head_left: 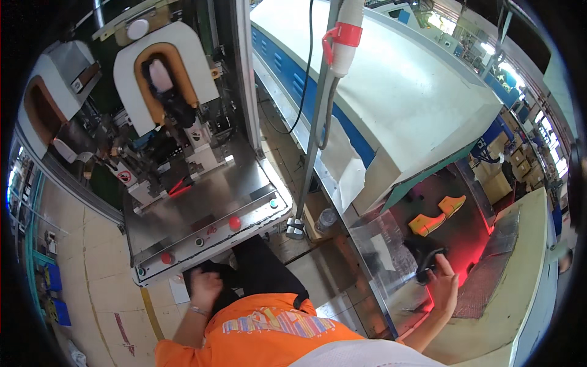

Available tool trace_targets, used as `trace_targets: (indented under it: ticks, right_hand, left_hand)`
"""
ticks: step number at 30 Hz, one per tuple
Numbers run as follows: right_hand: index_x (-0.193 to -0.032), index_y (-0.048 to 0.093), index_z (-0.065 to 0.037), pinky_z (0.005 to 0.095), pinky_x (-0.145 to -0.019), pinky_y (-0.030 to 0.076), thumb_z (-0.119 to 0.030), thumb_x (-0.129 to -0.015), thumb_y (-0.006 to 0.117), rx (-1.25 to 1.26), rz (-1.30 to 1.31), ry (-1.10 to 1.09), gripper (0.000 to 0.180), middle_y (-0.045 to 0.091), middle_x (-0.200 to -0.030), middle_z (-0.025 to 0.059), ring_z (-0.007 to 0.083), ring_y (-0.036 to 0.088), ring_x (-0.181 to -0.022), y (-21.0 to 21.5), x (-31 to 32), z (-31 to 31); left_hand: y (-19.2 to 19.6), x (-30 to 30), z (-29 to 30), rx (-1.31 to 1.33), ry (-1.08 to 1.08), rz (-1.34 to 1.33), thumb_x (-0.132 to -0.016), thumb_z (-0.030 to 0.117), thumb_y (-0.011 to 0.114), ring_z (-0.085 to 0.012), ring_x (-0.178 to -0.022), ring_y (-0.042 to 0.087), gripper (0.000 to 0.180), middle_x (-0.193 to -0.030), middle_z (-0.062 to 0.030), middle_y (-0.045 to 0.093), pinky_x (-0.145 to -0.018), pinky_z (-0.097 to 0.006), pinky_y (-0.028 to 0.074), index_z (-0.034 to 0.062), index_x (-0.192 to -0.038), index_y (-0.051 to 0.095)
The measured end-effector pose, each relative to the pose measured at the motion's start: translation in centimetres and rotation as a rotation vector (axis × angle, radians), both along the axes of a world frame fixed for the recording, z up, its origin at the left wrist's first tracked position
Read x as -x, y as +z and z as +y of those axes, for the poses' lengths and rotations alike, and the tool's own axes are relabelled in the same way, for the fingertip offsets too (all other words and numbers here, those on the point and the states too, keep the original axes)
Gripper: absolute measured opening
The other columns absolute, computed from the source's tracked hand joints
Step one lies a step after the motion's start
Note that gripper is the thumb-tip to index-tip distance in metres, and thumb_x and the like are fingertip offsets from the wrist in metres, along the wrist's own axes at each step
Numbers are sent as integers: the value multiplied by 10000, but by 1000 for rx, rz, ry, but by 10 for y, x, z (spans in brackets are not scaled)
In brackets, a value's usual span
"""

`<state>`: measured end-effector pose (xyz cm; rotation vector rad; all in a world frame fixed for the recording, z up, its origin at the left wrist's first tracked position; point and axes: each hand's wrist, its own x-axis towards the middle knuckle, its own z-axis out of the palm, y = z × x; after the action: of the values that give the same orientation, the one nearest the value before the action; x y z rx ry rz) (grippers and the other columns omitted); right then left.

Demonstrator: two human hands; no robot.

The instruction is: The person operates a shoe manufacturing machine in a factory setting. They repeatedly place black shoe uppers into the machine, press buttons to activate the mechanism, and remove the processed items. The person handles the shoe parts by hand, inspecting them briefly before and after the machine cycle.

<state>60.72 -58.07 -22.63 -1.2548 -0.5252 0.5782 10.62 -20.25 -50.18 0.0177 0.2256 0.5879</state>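
Observation:
My right hand point(444, 290) reaches into the red-lit opening of the long machine on the right. Its bent fingers are closed on the edge of a black shoe upper point(424, 257), which lies partly beyond the fingertips. Farther in, a pair of orange-yellow shoe lasts point(436, 216) rests on the dark conveyor belt point(449, 191). My left hand point(206, 289), with a bracelet at the wrist, is by my thigh below the front edge of the left machine. Its fingers are loosely curled, and I see nothing in them.
At the left stands a shoe-forming machine point(202, 211) with buttons along its front; a dark shoe point(168, 85) sits in its padded upper mould. A metal post point(316, 131) with a hanging red-and-white plug connector point(345, 38) rises between the machines. Cardboard boxes point(496, 186) lie at the far right.

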Motion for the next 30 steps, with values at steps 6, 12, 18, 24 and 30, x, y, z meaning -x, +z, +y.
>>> trace_targets:
  ticks: [6, 12, 18, 24, 30]
  right_hand:
    - [-1161, 437, 138, 353, -960, 277, -493, -707, 602, -121, -96, 846, 795, 364, -1267, 176, 251, 374, -1162, 22, 85, 121]
    - [-1147, 499, 67, 368, -1010, 196, -452, -682, 674, -48, -9, 1308, 719, 371, -1281, 175, 244, 340, -1205, 10, 159, 246]
    - [-1068, 492, -1, 342, -901, 353, -382, -797, 572, -188, -233, 903, 474, 516, -1116, 129, 218, 482, -1052, 8, 216, 357]
    - [-1177, 443, -7, 254, -863, 385, -154, -825, 569, -269, 50, 1235, 402, 548, -1098, 76, 145, 521, -995, 22, 294, 451]
    - [-1148, 490, -14, 227, -860, 395, -171, -772, 637, -454, 396, 1411, 433, 553, -1127, 50, 123, 539, -984, 36, 339, 499]
  left_hand:
    - [204, -174, -79, -565, -314, 158, -849, 454, 439, -319, -1240, 277, 689, -1365, -120, 247, -954, -555, 292, 161, -1371, 97]
    - [220, -148, -15, -644, 340, 151, -857, 431, 449, -220, -1103, 458, 522, -1189, -70, 489, -954, -381, 340, 54, -1215, 403]
    - [236, -76, 25, -749, 736, 563, -753, 67, 637, -126, -910, 536, 395, -1048, -76, 536, -784, -271, 456, -27, -1093, 460]
    - [282, -27, 31, -1020, 678, 1008, -701, 70, 695, -85, -839, 536, 469, -1027, -66, 556, -730, -233, 454, -32, -1106, 481]
    - [262, 53, 89, -1158, 773, 661, -858, 155, 527, -155, -1028, 495, 466, -1104, -73, 531, -914, -279, 378, 11, -1263, 344]
